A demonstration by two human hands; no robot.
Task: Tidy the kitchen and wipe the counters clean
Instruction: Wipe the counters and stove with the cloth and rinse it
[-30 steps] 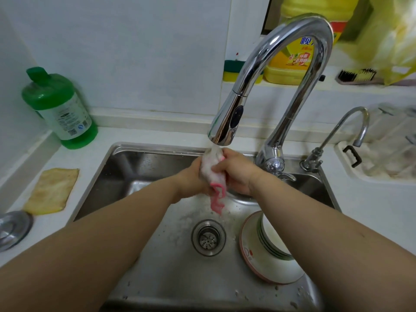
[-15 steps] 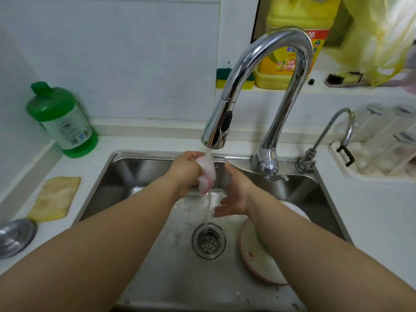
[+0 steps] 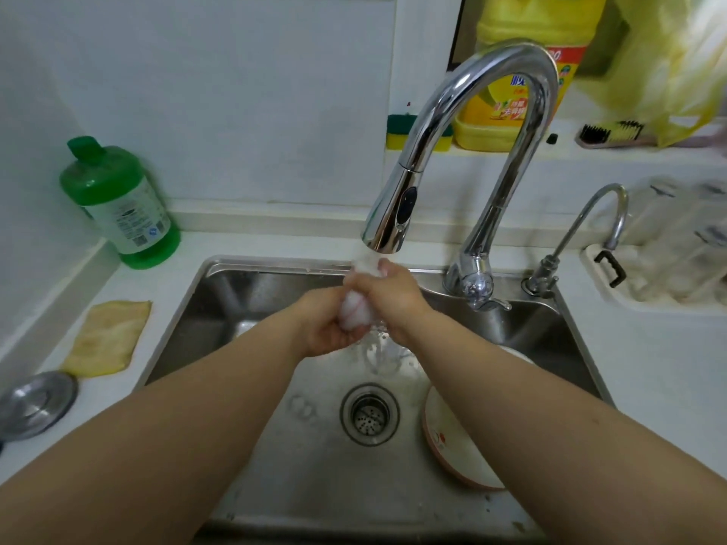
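A wet white and pink cloth is bunched up under the running chrome faucet, above the steel sink. My left hand grips its lower part from below. My right hand is wrapped round its upper part, with a white end sticking out above the fingers. Water streams off the cloth toward the drain. Most of the cloth is hidden inside my hands.
A plate with a bowl leans in the sink's right side. A green bottle, a yellow rag and a metal lid sit on the left counter. On the right are a small tap and a dish rack.
Half a second ago my right hand was open below the cloth. It has come back up and closed round the cloth, so both hands squeeze it under the water.
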